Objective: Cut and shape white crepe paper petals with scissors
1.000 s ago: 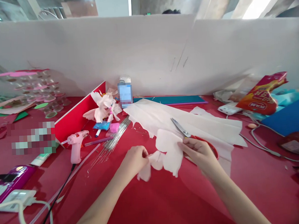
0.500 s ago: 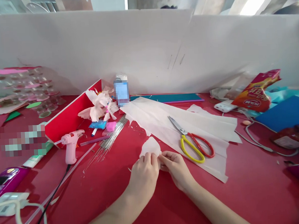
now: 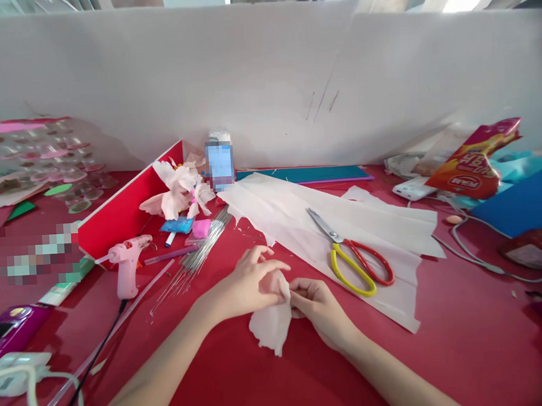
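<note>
"Since we last looked, what has changed in our hands?"

"Half a second ago our left fingers were closed over the small paper piece (image 3: 269, 330), and it stuck up above them. Now they have spread, and most of the piece hangs below."

"How do we have hold of it?"

"Our right hand (image 3: 319, 303) has thumb and fingers closed on its right edge. Our left hand (image 3: 250, 289) has its thumb against the paper and its forefinger raised, curved around the top. We cannot tell whether that side is pinching or only steadying. We would judge that the right grip carries more of the hold, with more of the sheet's face left uncovered."

"Where is it, and which way does it point?"

"It is between our hands, above the red table (image 3: 243, 374), on the near side of the large paper sheet (image 3: 289, 205). Its long axis runs roughly up and down in our view, with the narrow, gathered part at the top and the wide, ragged edge pointing down towards us. The gathered part is partly hidden by our fingers."

"And the scissors (image 3: 331, 232)?"

"They lie on the large sheet, to the right of our hands, blades pointing away and leftward."
</note>
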The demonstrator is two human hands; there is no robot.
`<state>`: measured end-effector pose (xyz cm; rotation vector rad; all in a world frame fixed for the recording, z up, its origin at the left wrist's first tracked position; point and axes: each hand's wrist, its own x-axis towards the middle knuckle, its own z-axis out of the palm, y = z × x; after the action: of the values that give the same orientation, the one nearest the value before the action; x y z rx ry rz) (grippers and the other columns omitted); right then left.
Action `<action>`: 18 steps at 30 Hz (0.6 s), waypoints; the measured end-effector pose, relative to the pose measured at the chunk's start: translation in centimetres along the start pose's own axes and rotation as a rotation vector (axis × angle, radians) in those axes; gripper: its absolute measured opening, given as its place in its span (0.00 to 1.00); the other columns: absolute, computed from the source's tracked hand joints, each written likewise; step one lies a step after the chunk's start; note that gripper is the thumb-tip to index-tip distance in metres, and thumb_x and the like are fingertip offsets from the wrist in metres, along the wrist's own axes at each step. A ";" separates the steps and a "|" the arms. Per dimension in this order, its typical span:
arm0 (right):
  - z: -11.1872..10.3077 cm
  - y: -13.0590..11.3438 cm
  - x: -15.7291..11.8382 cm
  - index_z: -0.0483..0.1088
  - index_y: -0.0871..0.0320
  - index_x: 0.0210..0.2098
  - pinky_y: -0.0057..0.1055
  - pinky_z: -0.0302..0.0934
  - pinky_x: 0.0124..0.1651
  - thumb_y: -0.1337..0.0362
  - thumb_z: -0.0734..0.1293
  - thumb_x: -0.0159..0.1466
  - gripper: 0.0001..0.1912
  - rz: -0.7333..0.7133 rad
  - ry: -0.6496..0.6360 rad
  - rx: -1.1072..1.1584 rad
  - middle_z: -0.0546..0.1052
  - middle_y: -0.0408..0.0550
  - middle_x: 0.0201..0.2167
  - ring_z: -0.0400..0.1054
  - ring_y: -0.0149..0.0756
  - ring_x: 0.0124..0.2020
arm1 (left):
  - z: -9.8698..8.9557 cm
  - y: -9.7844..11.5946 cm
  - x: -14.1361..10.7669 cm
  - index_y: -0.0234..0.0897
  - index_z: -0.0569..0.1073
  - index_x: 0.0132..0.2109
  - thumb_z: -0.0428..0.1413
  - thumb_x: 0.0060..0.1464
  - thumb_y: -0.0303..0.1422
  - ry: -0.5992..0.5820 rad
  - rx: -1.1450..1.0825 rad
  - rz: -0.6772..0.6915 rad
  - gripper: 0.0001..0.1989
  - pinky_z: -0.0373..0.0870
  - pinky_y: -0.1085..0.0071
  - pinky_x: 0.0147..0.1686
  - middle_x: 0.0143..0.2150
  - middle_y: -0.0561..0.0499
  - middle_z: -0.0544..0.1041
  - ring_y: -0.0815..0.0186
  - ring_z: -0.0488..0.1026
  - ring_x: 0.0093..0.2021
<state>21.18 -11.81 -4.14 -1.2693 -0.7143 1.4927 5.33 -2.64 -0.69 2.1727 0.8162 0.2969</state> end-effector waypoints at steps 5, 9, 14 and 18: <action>-0.1 -0.2 0.0 0.71 0.62 0.24 0.26 0.61 0.29 0.56 0.78 0.47 0.17 0.022 -0.005 0.014 0.73 0.42 0.19 0.66 0.29 0.23 | 0.5 -0.4 0.3 0.43 0.77 0.37 0.59 0.53 0.32 0.086 -0.093 0.089 0.04 0.67 0.63 0.51 0.43 0.52 0.76 0.61 0.72 0.47; -0.4 -0.2 0.2 0.70 0.61 0.22 0.26 0.62 0.29 0.52 0.77 0.49 0.20 0.031 0.000 0.045 0.72 0.41 0.19 0.66 0.28 0.22 | 1.1 -0.5 0.1 0.42 0.78 0.34 0.58 0.55 0.31 0.258 -0.130 0.061 0.04 0.64 0.60 0.53 0.44 0.50 0.77 0.60 0.73 0.48; -0.5 0.0 0.4 0.69 0.61 0.22 0.25 0.61 0.28 0.50 0.76 0.49 0.21 0.022 -0.015 0.040 0.72 0.41 0.19 0.65 0.27 0.22 | 1.3 -0.6 0.1 0.39 0.76 0.33 0.59 0.52 0.34 0.171 -0.462 -0.181 0.05 0.70 0.63 0.49 0.50 0.47 0.78 0.58 0.75 0.49; -0.5 0.3 0.4 0.71 0.62 0.23 0.25 0.61 0.28 0.52 0.77 0.49 0.19 0.020 -0.025 0.001 0.72 0.41 0.18 0.65 0.27 0.21 | 1.6 -0.7 0.5 0.37 0.72 0.30 0.61 0.48 0.35 0.111 -0.560 -0.297 0.07 0.72 0.65 0.42 0.49 0.45 0.79 0.56 0.77 0.46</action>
<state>21.60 -11.58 -4.72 -1.2626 -0.7194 1.5280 6.10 -2.91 -2.33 1.5052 0.9682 0.4368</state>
